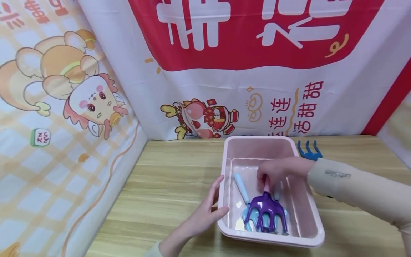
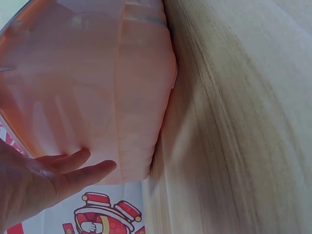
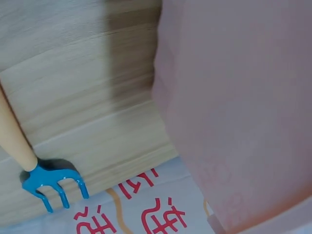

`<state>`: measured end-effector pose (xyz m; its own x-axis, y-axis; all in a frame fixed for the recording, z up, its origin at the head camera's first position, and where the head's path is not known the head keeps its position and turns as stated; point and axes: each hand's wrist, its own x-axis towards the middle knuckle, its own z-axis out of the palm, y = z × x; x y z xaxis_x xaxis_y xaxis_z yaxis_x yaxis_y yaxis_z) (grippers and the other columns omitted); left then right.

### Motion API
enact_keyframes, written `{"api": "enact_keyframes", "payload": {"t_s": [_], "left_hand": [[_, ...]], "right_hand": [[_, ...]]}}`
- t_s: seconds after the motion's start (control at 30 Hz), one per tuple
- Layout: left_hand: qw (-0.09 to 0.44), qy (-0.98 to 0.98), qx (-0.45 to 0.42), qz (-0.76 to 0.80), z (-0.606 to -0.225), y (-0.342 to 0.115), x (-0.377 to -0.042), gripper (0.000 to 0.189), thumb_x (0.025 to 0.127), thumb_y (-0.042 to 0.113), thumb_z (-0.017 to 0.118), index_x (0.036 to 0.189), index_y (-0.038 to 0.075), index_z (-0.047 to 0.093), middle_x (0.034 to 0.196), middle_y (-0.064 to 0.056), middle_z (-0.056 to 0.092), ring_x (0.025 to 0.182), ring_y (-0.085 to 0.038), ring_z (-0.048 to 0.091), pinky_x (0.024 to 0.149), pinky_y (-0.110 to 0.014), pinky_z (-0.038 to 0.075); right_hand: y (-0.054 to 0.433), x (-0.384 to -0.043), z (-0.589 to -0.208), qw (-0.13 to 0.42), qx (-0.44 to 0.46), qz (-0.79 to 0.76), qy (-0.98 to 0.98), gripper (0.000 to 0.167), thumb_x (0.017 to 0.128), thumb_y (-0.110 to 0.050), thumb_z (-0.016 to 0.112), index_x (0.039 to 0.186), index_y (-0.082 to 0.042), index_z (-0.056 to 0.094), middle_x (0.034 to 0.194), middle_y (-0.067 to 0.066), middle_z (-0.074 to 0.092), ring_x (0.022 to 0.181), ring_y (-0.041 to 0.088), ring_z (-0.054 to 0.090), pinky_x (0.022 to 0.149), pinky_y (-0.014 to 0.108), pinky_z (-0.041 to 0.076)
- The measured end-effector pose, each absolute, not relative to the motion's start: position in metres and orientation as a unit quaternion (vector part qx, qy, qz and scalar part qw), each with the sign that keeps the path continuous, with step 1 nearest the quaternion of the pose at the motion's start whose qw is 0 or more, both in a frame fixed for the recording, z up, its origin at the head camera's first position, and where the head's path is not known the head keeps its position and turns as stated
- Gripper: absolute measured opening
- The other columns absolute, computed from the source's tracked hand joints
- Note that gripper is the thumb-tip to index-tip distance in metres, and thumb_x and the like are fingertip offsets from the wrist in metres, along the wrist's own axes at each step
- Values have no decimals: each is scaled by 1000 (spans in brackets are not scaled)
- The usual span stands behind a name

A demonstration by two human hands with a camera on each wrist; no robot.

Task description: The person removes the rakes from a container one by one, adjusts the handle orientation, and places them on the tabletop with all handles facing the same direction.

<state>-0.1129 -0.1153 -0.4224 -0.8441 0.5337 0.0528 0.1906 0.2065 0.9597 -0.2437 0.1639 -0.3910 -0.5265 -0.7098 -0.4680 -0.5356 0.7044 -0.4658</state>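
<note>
A pale pink plastic bin [image 1: 271,142] stands on the wooden table. My right hand [image 1: 273,171] reaches inside it and grips the pink handle of a purple hand rake [image 1: 264,204], whose tines point toward the near end. Under the rake lie light blue garden tools, one with its handle [image 1: 241,187] slanting along the left side; their heads are partly hidden. At the left rim, my left hand [image 1: 205,210] holds the bin, thumb over the edge and fingers [image 2: 92,171] against the outer wall. The bin's wall hides my right hand in the right wrist view.
A blue hand rake [image 3: 53,180] with a light wooden handle [image 3: 14,134] lies on the table [image 1: 173,171] to the right of the bin. Printed cloth [image 1: 196,85] hangs behind the table's back edge, and another [image 1: 64,150] covers the left side.
</note>
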Motion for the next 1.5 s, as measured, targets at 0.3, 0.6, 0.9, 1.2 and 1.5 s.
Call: {"api": "enact_keyframes", "payload": {"t_s": [0.3, 0.6, 0.9, 1.2, 1.5], "left_hand": [[139, 771, 235, 575, -423, -114, -110, 80, 93, 28, 57, 155, 34, 7, 151, -23, 31, 132, -32, 42, 98, -36, 45], [129, 783, 224, 566, -422, -115, -108, 82, 93, 28, 57, 155, 35, 5, 152, -23, 30, 135, -33, 39, 99, -46, 44], [129, 782, 220, 569, -421, -113, -106, 82, 93, 27, 57, 155, 35, 5, 152, -23, 30, 134, -35, 39, 98, -40, 45], [130, 780, 222, 571, -422, -112, -107, 82, 93, 28, 57, 156, 33, 5, 153, -23, 28, 135, -36, 37, 97, -38, 46], [133, 775, 222, 576, -423, -113, -107, 81, 94, 28, 57, 156, 32, 4, 153, -26, 25, 135, -38, 37, 97, -39, 45]], "right_hand": [[170, -237, -369, 320, -352, -140, 868, 14, 81, -10, 78, 83, -23, 74, 77, -9, 65, 73, 9, 60, 70, 26, 52], [176, -238, -342, 254, -395, -141, 871, 21, 84, -7, 73, 87, -27, 75, 78, -13, 64, 73, 8, 57, 70, 26, 49], [188, -243, -323, 196, -452, -182, 851, 19, 81, -2, 71, 84, -20, 72, 79, -8, 64, 72, 8, 54, 69, 27, 49], [205, -236, -312, 164, -441, -220, 855, 3, 88, -17, 73, 88, -20, 72, 80, -10, 61, 73, 9, 55, 66, 27, 51], [224, -217, -300, 127, -394, -248, 876, 8, 89, -29, 71, 95, -24, 72, 83, -11, 63, 77, 11, 57, 71, 28, 53]]}}
